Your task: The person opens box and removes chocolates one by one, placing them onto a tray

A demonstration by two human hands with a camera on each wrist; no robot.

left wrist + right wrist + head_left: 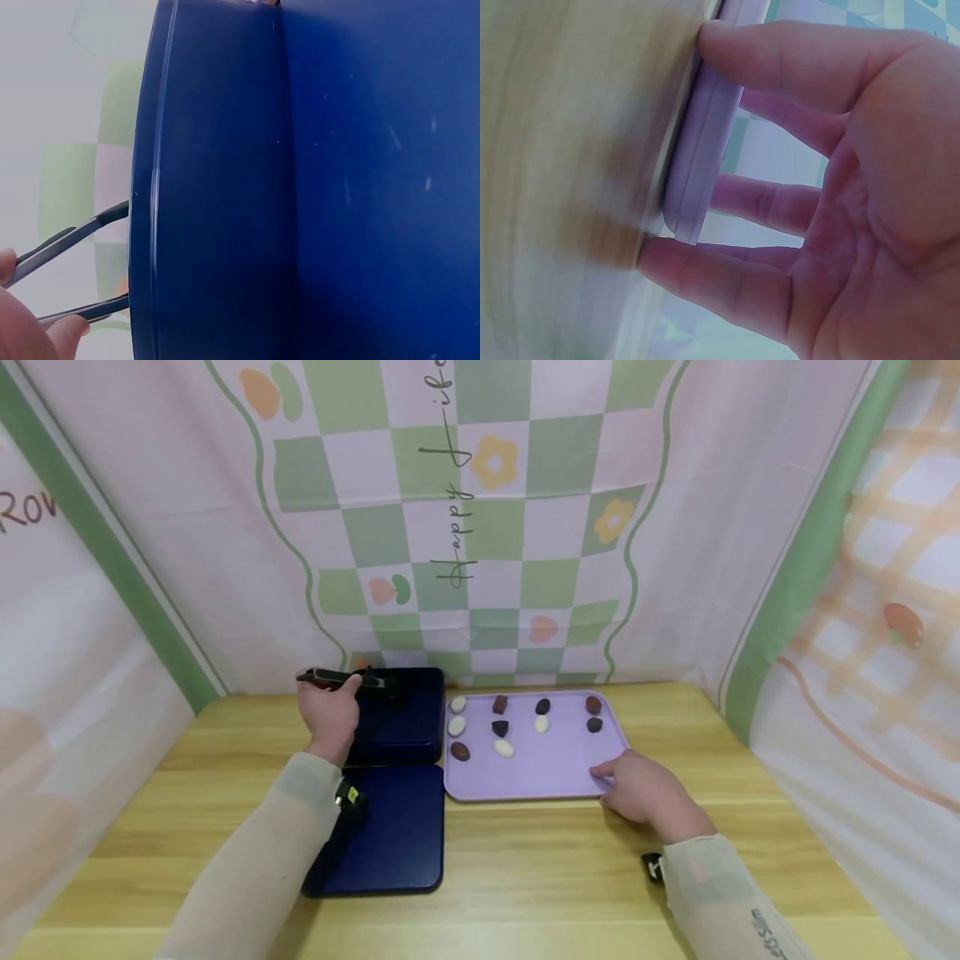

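Note:
My left hand (327,714) grips a pair of black-and-silver tongs (326,677) above the dark blue box (401,758). In the left wrist view the two arms of the tongs (64,250) stand apart, and their tips are hidden behind the box wall. The near right corner of the lilac tray (525,783) is held by my right hand (645,787), thumb and fingers at its edge. On the tray lie several chocolates, among them a white oval one (504,748), a dark one (500,727) and a brown one (460,751).
A flat dark blue lid (397,835) lies on the wooden table (525,877) in front of the box, partly under my left forearm. Patterned cloth (555,527) hangs at the back and both sides.

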